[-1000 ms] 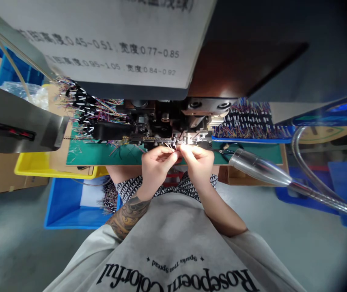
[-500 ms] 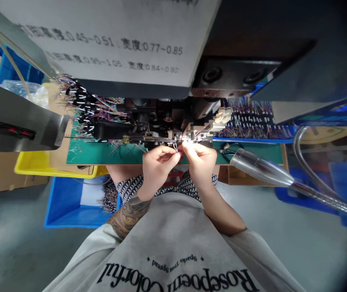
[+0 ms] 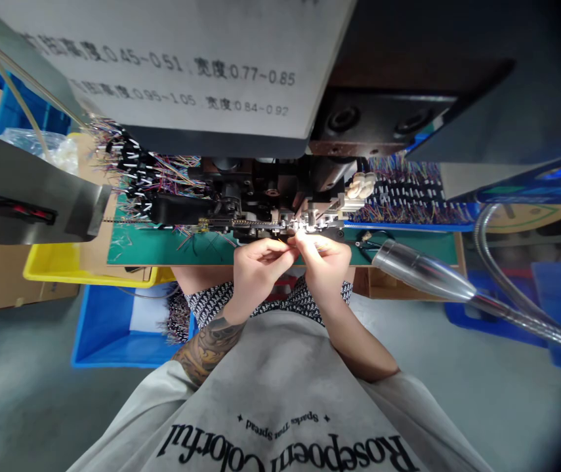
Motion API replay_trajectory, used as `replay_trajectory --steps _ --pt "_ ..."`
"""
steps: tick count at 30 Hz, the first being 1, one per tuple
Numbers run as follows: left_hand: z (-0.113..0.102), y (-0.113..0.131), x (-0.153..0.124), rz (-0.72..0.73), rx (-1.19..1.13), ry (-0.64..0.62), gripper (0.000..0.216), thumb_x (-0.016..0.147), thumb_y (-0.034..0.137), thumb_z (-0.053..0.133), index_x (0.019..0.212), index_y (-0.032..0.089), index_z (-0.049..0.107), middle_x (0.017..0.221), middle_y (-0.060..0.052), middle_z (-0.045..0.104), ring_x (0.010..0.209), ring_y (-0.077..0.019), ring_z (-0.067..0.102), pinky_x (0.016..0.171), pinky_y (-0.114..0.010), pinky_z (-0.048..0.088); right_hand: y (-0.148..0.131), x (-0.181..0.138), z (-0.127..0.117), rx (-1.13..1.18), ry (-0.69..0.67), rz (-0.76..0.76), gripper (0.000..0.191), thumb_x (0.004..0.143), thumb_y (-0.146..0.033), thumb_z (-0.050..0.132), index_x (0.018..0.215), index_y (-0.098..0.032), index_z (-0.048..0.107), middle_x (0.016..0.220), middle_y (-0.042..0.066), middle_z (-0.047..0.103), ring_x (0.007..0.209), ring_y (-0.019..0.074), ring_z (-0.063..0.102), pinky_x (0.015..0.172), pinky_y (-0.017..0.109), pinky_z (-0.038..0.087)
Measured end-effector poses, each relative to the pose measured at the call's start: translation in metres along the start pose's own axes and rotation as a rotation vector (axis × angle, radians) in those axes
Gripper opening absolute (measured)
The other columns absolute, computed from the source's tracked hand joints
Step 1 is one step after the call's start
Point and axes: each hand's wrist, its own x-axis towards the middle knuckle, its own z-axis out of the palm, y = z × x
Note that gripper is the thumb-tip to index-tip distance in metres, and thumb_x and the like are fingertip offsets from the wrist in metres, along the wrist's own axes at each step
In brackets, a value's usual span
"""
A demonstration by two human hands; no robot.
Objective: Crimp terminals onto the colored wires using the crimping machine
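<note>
In the head view my left hand [image 3: 260,270] is closed in a pinch on thin wires, and a short orange strand [image 3: 281,241] shows at its fingertips. Right beside it, my right hand [image 3: 328,263] pinches at the same wires, its thumb and forefinger nearly meeting the left fingertips. Both hands are at the front of a crimping machine [image 3: 270,190], just below its brightly lit working point [image 3: 304,224]. Glare and the fingers hide the wire ends. A strip of terminals [image 3: 255,221] runs into the machine from the left.
Bundled wires in black sleeves [image 3: 135,170] hang at left; more fill a blue tray [image 3: 408,227] at right. A metal lamp head [image 3: 422,272] on a flexible neck points at the work. Yellow [image 3: 88,276] and blue bins [image 3: 107,354] stand lower left. The green mat [image 3: 201,246] borders the machine.
My left hand has shifted slightly right, closer to my right hand. The white wire ends that stood up between the fingers no longer show; an orange strand does. My right hand is almost still.
</note>
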Motion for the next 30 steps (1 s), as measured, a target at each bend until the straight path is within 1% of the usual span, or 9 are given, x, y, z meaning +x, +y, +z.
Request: replay_trajectory --steps 6,8,10,14,17,22,25,27,30 --pt "0.001 0.0 0.001 0.032 -0.009 0.013 0.011 0.082 0.029 0.084 0.081 0.019 0.08 0.079 -0.002 0.081 0.072 -0.0152 0.076 0.068 -0.024 0.063 0.001 0.004 0.0 0.136 -0.041 0.072 0.018 0.083 -0.036 0.078 0.073 -0.022 0.085 0.052 -0.002 0.062 0.053 0.0132 0.06 0.057 0.029 0.055" --pt "0.001 0.0 0.001 0.032 -0.006 0.011 0.011 0.081 0.029 0.084 0.082 0.019 0.08 0.08 -0.003 0.081 0.072 -0.0157 0.076 0.068 -0.025 0.064 0.0 0.004 -0.001 0.155 -0.049 0.089 0.017 0.081 -0.036 0.079 0.072 -0.023 0.084 0.048 -0.003 0.057 0.051 0.0133 0.058 0.056 0.029 0.055" --pt "0.001 0.001 0.001 0.04 -0.003 0.013 0.01 0.081 0.029 0.084 0.082 0.019 0.08 0.079 -0.003 0.08 0.071 -0.0156 0.076 0.067 -0.025 0.064 0.0 0.004 -0.001 0.156 -0.046 0.102 0.018 0.081 -0.036 0.079 0.072 -0.023 0.084 0.047 -0.004 0.055 0.051 0.0135 0.057 0.056 0.03 0.055" --pt "0.0 -0.001 0.001 0.056 -0.007 0.039 0.012 0.082 0.03 0.083 0.082 0.019 0.078 0.079 -0.002 0.08 0.072 -0.0157 0.076 0.068 -0.025 0.064 -0.002 0.004 0.0 0.123 -0.038 0.097 0.022 0.084 -0.039 0.078 0.07 -0.022 0.082 0.052 -0.002 0.06 0.053 0.0134 0.057 0.056 0.03 0.054" --pt "0.0 -0.005 0.001 0.045 -0.04 0.053 0.013 0.084 0.031 0.083 0.083 0.02 0.077 0.082 -0.002 0.08 0.076 -0.0158 0.077 0.071 -0.026 0.065 -0.003 0.004 0.001 0.111 -0.033 0.097 0.024 0.085 -0.04 0.077 0.072 -0.021 0.083 0.055 -0.001 0.063 0.055 0.0137 0.059 0.058 0.03 0.054" --pt "0.001 -0.01 0.002 0.005 -0.083 0.077 0.017 0.082 0.035 0.084 0.085 0.02 0.077 0.083 -0.003 0.08 0.076 -0.0186 0.078 0.074 -0.031 0.067 -0.001 0.003 0.003 0.101 -0.035 0.06 0.021 0.085 -0.037 0.075 0.074 -0.022 0.084 0.064 0.001 0.073 0.057 0.014 0.063 0.06 0.031 0.055" --pt "0.0 -0.007 0.001 0.0 -0.035 0.061 0.017 0.082 0.035 0.084 0.086 0.019 0.079 0.082 -0.004 0.081 0.074 -0.019 0.078 0.072 -0.031 0.067 0.0 0.001 0.002 0.041 -0.058 -0.003 0.016 0.083 -0.034 0.076 0.076 -0.023 0.085 0.072 0.002 0.078 0.067 0.0166 0.069 0.065 0.032 0.058" --pt "0.0 -0.005 0.0 0.002 -0.013 0.035 0.017 0.082 0.035 0.084 0.085 0.019 0.08 0.08 -0.004 0.081 0.072 -0.0181 0.077 0.068 -0.029 0.065 -0.001 0.0 0.001 0.0 -0.052 -0.038 0.016 0.084 -0.033 0.075 0.077 -0.023 0.085 0.075 0.002 0.08 0.07 0.0171 0.071 0.067 0.032 0.058" --pt "0.001 -0.004 0.0 0.005 0.0 0.026 0.017 0.079 0.034 0.085 0.081 0.019 0.078 0.076 -0.002 0.079 0.068 -0.0166 0.075 0.062 -0.026 0.062 -0.003 0.0 0.0 -0.013 -0.014 -0.038 0.021 0.085 -0.035 0.073 0.071 -0.022 0.082 0.065 0.001 0.074 0.063 0.015 0.065 0.061 0.03 0.054"
